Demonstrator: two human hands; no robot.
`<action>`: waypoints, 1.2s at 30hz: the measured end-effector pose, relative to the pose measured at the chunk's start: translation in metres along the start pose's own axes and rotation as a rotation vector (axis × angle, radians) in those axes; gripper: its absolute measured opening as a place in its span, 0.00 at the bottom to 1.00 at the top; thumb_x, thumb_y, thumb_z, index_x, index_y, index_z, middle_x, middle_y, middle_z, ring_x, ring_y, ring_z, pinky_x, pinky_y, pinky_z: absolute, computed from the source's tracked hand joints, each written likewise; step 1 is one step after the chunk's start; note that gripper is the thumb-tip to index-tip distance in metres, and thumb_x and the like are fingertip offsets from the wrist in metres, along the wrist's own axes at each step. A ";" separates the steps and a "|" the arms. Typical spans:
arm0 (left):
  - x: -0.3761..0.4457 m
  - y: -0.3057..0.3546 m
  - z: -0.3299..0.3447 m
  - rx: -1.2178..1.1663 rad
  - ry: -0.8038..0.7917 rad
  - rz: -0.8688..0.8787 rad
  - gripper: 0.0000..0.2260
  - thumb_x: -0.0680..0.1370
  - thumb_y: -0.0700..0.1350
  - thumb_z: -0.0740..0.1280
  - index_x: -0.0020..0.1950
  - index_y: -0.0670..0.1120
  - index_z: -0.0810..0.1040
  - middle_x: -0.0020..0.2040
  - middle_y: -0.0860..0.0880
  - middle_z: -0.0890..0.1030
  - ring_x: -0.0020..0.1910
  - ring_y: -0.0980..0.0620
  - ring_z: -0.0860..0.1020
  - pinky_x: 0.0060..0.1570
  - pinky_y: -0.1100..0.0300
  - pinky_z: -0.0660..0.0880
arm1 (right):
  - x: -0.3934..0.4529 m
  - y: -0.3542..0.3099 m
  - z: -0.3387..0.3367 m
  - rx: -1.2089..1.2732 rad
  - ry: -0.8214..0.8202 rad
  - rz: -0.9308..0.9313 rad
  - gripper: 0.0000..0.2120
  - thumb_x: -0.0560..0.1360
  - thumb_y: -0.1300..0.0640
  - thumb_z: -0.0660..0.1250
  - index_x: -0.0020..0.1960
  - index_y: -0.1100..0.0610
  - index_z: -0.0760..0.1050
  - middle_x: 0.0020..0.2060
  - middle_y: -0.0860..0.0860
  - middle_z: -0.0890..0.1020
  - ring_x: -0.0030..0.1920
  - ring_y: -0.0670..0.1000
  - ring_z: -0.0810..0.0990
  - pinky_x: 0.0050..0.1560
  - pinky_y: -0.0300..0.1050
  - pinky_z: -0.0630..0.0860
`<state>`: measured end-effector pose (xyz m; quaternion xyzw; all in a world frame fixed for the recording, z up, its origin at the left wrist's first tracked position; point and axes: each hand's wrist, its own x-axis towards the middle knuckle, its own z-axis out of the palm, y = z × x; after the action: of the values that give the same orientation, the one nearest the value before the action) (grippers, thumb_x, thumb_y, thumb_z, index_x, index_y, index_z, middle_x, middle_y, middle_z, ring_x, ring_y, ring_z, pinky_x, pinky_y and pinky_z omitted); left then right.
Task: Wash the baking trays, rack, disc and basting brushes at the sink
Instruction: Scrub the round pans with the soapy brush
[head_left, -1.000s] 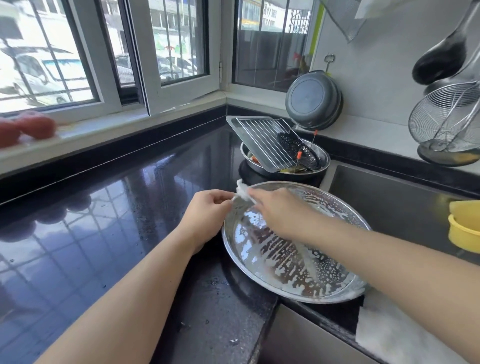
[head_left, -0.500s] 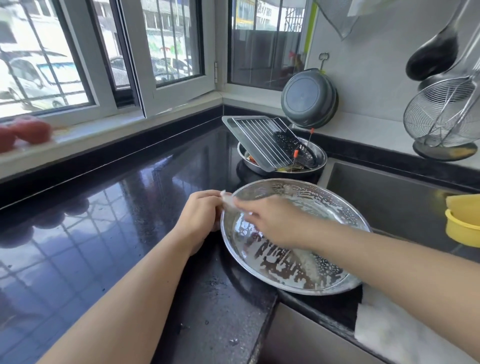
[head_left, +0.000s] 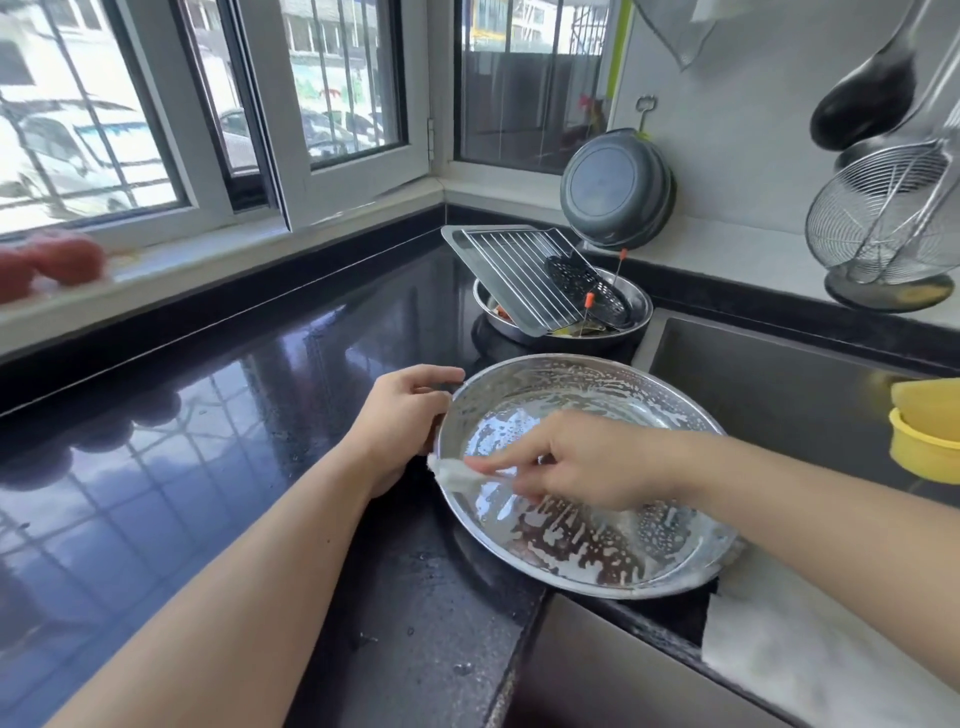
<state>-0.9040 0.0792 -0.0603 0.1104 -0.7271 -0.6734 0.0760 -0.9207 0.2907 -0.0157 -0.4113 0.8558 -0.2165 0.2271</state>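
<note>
A round steel tray (head_left: 613, 566), streaked with white suds, lies on the black counter at the sink's left edge. My left hand (head_left: 402, 415) grips its left rim. My right hand (head_left: 587, 460) pinches a small white cloth (head_left: 454, 474) and presses it against the tray's near-left rim. Behind, a steel bowl (head_left: 636, 319) holds a rectangular baking tray (head_left: 460, 244) with a wire rack (head_left: 519, 273) leaning in it, a black perforated disc (head_left: 582, 278) and two thin brush handles with orange tips (head_left: 588, 300).
The dark sink (head_left: 779, 379) opens to the right, with a yellow cup and sponge (head_left: 922, 434) at its right edge. A dark pan (head_left: 615, 189) leans on the wall; a wire skimmer (head_left: 878, 218) and ladle hang at right. A white cloth (head_left: 810, 649) lies in front.
My right hand has slid the cloth from the tray's far-left rim down along the rim to its near-left side. My left hand has kept its hold on the rim.
</note>
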 end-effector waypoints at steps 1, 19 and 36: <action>0.000 0.000 0.000 0.001 -0.005 0.006 0.16 0.78 0.29 0.63 0.58 0.43 0.84 0.31 0.51 0.81 0.26 0.54 0.75 0.25 0.62 0.69 | 0.003 -0.004 0.002 -0.014 0.027 -0.002 0.21 0.84 0.56 0.64 0.71 0.34 0.72 0.40 0.34 0.83 0.41 0.36 0.79 0.53 0.35 0.76; 0.002 -0.010 0.000 0.180 0.021 0.128 0.11 0.79 0.36 0.68 0.50 0.51 0.85 0.37 0.39 0.78 0.33 0.48 0.73 0.31 0.57 0.70 | 0.028 -0.078 -0.021 0.251 -0.121 0.440 0.08 0.82 0.67 0.54 0.54 0.67 0.71 0.31 0.56 0.80 0.18 0.45 0.72 0.18 0.33 0.64; 0.004 -0.013 0.007 0.216 0.095 0.185 0.06 0.78 0.44 0.74 0.50 0.56 0.83 0.28 0.61 0.78 0.28 0.61 0.74 0.34 0.61 0.74 | -0.051 -0.079 -0.026 -0.254 -0.419 0.411 0.12 0.77 0.61 0.58 0.41 0.59 0.78 0.25 0.50 0.79 0.24 0.52 0.72 0.27 0.36 0.69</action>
<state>-0.9086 0.0840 -0.0735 0.0822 -0.7980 -0.5753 0.1599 -0.8594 0.2913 0.0604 -0.2906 0.8756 0.0319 0.3845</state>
